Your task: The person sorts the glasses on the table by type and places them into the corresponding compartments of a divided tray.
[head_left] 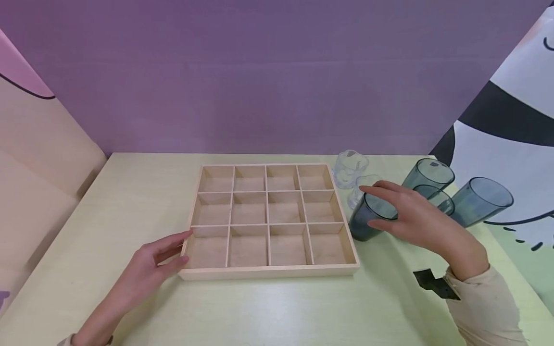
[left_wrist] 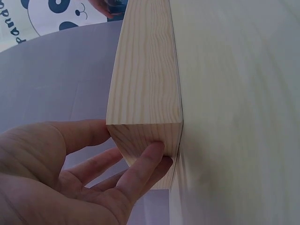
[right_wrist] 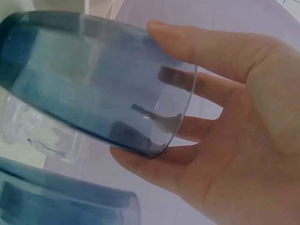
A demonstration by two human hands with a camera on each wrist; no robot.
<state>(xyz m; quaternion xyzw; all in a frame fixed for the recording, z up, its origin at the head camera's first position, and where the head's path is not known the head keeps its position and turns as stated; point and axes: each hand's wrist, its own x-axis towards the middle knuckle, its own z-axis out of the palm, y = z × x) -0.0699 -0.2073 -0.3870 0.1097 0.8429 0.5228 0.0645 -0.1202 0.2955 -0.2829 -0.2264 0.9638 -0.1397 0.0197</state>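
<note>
A wooden tray with several square compartments (head_left: 268, 273) lies on the table, its compartments bare. At its left wall, near the front corner, my left hand (head_left: 147, 266) touches the wood with thumb and fingertips, as the left wrist view shows on the pale grain (left_wrist: 145, 70). My right hand (head_left: 421, 218) grips a blue-tinted drinking glass (head_left: 361, 226) near its rim, thumb on one side and fingers on the other. That glass (right_wrist: 98, 79) stands beside the tray's right wall, mouth toward my palm. Whether its base touches the table cannot be made out.
Behind the held glass are two clear, wavy glasses (head_left: 349, 169), one partly covered by my right hand. Farther right, three more blue-tinted glasses stand close together, including one at the outer right (head_left: 480, 202). A purple panel (head_left: 268, 77) rises behind the table.
</note>
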